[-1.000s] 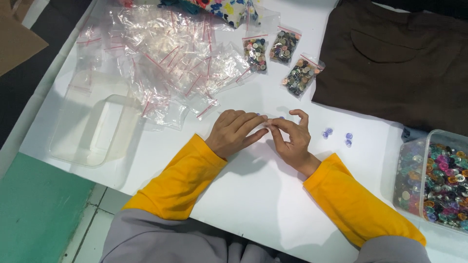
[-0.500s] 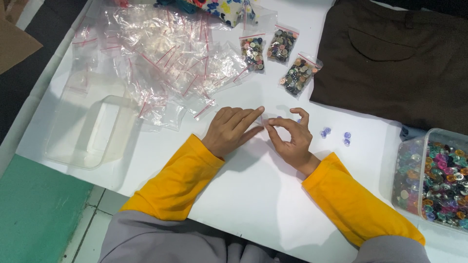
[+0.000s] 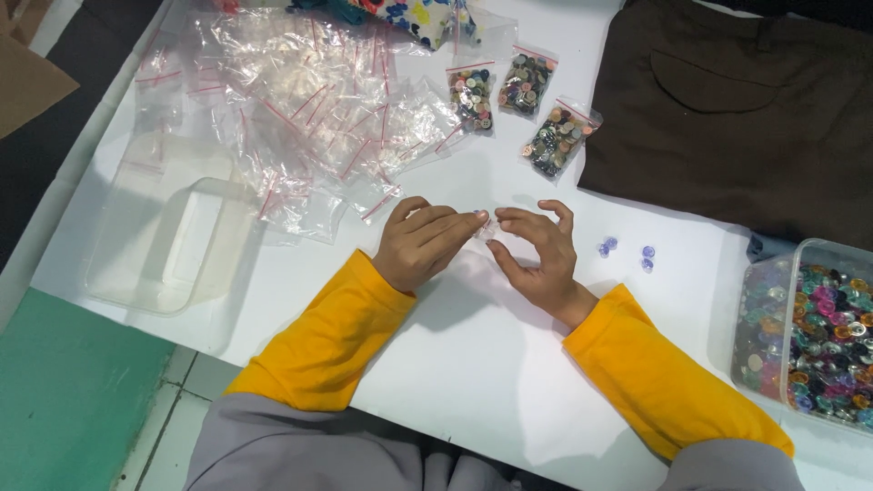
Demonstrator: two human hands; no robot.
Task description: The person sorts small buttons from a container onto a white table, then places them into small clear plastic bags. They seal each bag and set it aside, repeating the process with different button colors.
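Both hands meet over the middle of the white counter [image 3: 473, 364], fingertips together on a small clear bag [image 3: 485, 229] that sits right between them. The left hand [image 3: 425, 244] lies flat, fingers stretched to the right and closed lightly on the bag's left edge; the right hand [image 3: 542, 253] is arched, thumb and forefinger pinched on its right edge, the other fingers curled and loose. The bag is mostly hidden by the fingertips, so I cannot tell which way its long side runs or whether anything is in it. Three loose purple buttons [image 3: 626, 252] lie just to the right of the right hand, plainly nearer to it than to the left. Farther right, at the counter's edge, a clear tub of mixed buttons [image 3: 818, 336] stands. Up and to the left of the left hand sprawls a heap of empty bags [image 3: 300, 118], and three filled bags [image 3: 518, 105] lie above the hands.
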